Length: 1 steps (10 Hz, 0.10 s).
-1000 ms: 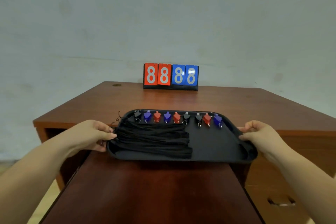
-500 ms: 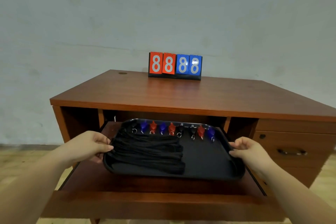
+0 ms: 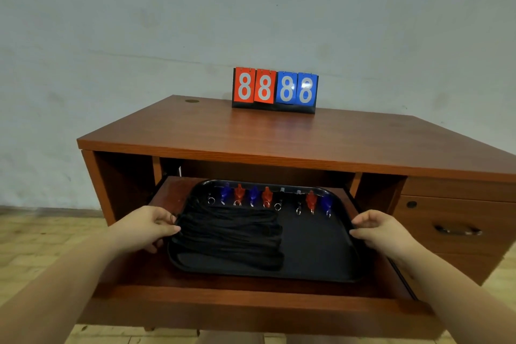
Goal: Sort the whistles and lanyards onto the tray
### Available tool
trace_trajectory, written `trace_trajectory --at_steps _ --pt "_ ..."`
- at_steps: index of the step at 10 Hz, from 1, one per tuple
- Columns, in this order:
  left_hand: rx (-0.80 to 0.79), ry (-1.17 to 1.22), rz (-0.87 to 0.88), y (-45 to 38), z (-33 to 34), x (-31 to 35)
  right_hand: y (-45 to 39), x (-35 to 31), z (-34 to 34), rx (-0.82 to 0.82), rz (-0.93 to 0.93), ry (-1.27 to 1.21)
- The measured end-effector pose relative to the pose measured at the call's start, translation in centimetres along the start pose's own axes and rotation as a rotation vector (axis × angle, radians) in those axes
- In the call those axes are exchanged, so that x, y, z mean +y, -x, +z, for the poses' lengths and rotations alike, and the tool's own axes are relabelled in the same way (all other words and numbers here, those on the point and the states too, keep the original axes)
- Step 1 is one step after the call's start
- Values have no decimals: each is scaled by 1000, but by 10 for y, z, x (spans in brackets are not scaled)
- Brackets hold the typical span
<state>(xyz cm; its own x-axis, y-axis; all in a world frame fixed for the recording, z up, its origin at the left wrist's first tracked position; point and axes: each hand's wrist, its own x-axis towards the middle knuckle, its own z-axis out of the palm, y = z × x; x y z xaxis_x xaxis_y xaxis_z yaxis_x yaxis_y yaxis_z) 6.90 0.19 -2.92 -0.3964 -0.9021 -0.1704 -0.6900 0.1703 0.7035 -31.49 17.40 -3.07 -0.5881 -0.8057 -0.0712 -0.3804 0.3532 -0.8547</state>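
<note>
A black tray (image 3: pixel 315 254) sits over the pull-out shelf (image 3: pixel 251 299) of a wooden desk. A bundle of black lanyards (image 3: pixel 231 237) fills its left half. Along its far edge runs a row of several whistles (image 3: pixel 266 197), black, blue and red, each with a metal ring. My left hand (image 3: pixel 145 227) grips the tray's left rim, thumb on top beside the lanyards. My right hand (image 3: pixel 379 230) grips the right rim, fingers curled over the edge.
The desk top (image 3: pixel 279 137) overhangs the back of the shelf. A flip scoreboard (image 3: pixel 275 89) showing 8888 stands at its far edge. A drawer with a handle (image 3: pixel 458 230) is at the right. Wooden floor (image 3: pixel 33 237) lies to the left.
Both hands have lowered the tray from the level of the desk top down to the pull-out shelf under it. My view has dropped and drawn back with it.
</note>
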Motion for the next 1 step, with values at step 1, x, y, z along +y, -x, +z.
trace_trajectory --at_steps 1 --pt "-34 -48 -57 1 -11 5 -6 -14 -2 0 -21 153"
